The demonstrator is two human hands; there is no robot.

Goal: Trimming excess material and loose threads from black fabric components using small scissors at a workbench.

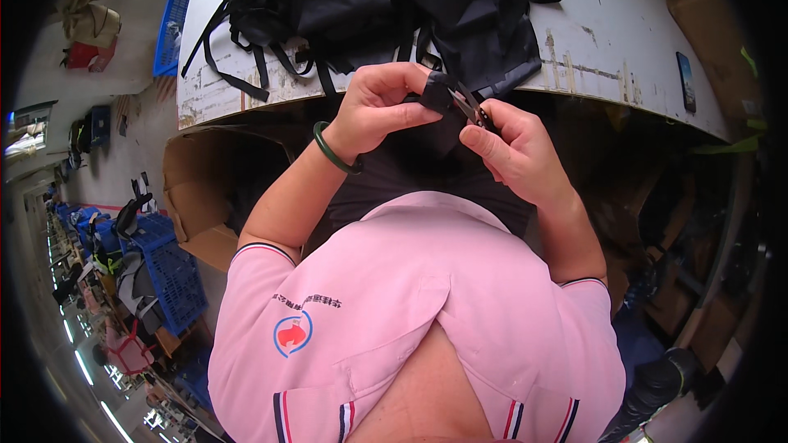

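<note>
A piece of black fabric (436,92) is pinched between the thumb and fingers of my left hand (379,107), just in front of the table edge. My right hand (519,146) is closed around small scissors (468,104), whose blades point left and up to the fabric. Whether the blades touch it, I cannot tell. Beyond both hands, a heap of black fabric pieces with straps (353,8) lies on the table, several straps hanging toward me. A green bangle (335,150) circles my left wrist.
The white, worn tabletop (574,57) carries a phone (686,82) at its right. A blue crate (174,25) stands at its left end. Below on the left is an open cardboard box (193,193); farther left, another blue crate (171,275) holds things.
</note>
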